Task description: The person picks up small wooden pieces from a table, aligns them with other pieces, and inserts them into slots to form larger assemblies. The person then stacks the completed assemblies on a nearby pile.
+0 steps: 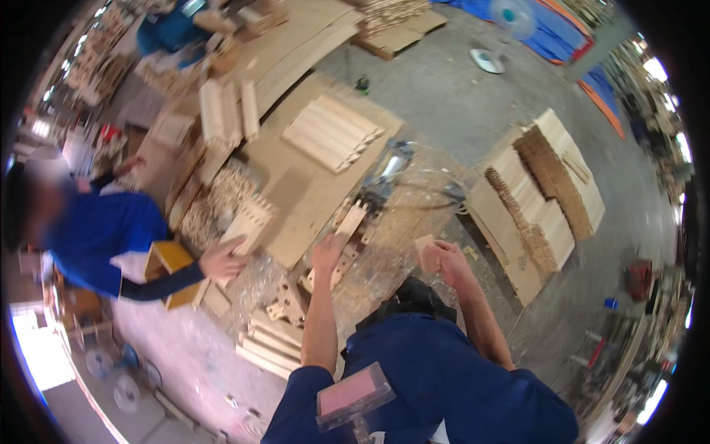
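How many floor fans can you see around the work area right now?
3. One white fan stands on the concrete at top right; two more fans lie at bottom left beside the co-worker. Others may be hidden at the blurred rim.

One small screen-like panel, no packages or signs.

From where I stand, the only such thing is a small rectangular panel with a pink face and a clear frame (353, 395), low in the view, on a short stalk before the blue-clothed person. It is tilted. No packages, labels or signs can be seen among the wood.
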A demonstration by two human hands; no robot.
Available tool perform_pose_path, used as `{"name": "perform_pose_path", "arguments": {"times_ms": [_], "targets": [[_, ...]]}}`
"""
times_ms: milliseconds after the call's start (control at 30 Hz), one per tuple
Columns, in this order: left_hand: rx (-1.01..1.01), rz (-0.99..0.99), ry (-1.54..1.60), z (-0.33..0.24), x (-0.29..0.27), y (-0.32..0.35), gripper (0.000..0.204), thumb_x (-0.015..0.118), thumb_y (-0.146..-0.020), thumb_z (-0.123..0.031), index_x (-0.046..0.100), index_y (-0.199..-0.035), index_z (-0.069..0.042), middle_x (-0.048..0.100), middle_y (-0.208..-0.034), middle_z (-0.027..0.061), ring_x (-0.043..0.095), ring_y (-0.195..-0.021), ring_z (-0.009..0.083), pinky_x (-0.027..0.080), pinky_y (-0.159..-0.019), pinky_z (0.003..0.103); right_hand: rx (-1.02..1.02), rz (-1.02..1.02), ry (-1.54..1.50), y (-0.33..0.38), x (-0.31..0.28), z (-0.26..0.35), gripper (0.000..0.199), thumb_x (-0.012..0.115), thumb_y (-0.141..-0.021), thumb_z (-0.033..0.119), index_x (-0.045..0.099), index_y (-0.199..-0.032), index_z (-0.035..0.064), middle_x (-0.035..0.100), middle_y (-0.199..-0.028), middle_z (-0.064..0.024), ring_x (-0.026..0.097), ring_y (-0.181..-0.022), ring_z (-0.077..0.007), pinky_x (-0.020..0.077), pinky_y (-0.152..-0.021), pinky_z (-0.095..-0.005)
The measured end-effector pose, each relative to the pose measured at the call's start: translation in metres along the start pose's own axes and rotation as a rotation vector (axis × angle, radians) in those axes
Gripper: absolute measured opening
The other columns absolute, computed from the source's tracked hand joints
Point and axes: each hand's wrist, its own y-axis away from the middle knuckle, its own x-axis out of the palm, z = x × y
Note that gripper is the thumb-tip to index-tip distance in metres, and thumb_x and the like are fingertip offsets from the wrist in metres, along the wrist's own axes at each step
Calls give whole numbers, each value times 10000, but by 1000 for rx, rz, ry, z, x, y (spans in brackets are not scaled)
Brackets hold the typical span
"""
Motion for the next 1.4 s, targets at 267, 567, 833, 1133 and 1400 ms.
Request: {"name": "perform_pose_path", "arguments": {"times_ms": [267, 567, 833, 1133, 1400], "targets": [[-61, -188, 2, -3, -2, 22, 464, 575, -880, -520, 745, -976, -99, 721, -932, 185, 683, -907, 401, 525, -826, 471, 82, 9, 4, 11, 10, -3, 277, 587, -976, 189, 626, -1134, -35, 705, -939, -109, 704, -806, -200, 564, -721, -326], [12, -282, -114, 46, 2, 42, 503, 533, -903, -527, 718, -901, -59, 712, -908, 195, 676, -883, 398, 517, -799, 492, 72, 61, 24, 3, 33, -14, 294, 595, -973, 179, 624, -1156, -49, 703, -1008, -152, 711, -875, -239, 570, -765, -353], [-115, -48, -222, 30, 14, 53, 453, 523, -935, -452, 722, -837, -56, 705, -810, 157, 691, -772, 324, 533, -679, 489, 2, 260, -26, 5, 9, -20, 186, 563, -949, 121, 688, -1053, 30, 694, -940, -67, 654, -869, -166, 538, -806, -350], [441, -232, -395, -6, 13, 41, 749, 549, -876, -528, 485, -1360, 40, 565, -1218, 235, 493, -1197, 407, 339, -1028, 544, -15, -7, 133, -18, 27, 13, 270, 682, -922, 287, 711, -1054, 53, 649, -831, 37, 569, -681, -61, 406, -537, -231], [289, -120, -548, -5, 19, 54, 1131, 760, -614, -618, 349, -1427, 53, 496, -1306, 230, 441, -1256, 389, 321, -1056, 539, 31, 85, 12, -37, 25, 6, 327, 677, -928, 275, 692, -1161, 45, 674, -913, 9, 618, -752, -85, 476, -616, -248]]}}
